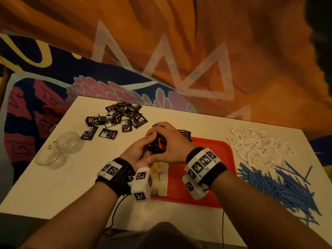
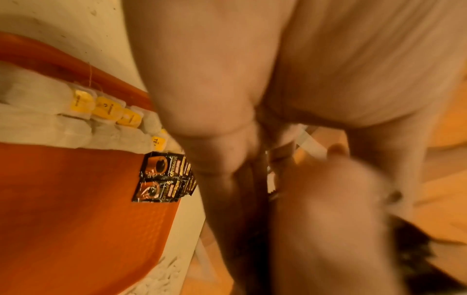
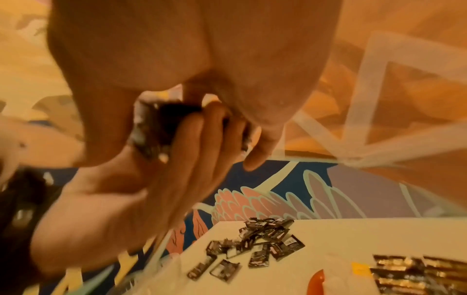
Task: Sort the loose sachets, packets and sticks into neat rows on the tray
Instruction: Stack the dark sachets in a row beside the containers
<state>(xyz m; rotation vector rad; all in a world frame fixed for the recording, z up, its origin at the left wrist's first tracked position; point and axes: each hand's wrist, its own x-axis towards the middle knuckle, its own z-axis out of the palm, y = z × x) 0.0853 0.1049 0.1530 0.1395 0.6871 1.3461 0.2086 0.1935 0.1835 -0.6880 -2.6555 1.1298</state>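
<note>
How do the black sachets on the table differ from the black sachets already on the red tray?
The black sachets on the table lie scattered in a loose pile at mixed angles; the black sachets on the tray sit aligned and overlapping at its far edge. The table ones rest on white, the tray ones on the red tray beside the tea bags. Both appear to be the same black coffee packets.

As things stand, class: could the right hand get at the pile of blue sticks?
Probably not at once: the right hand and left hand both hold a stack of coffee sachets. The blue sticks lie unobstructed beside the tray.
</note>
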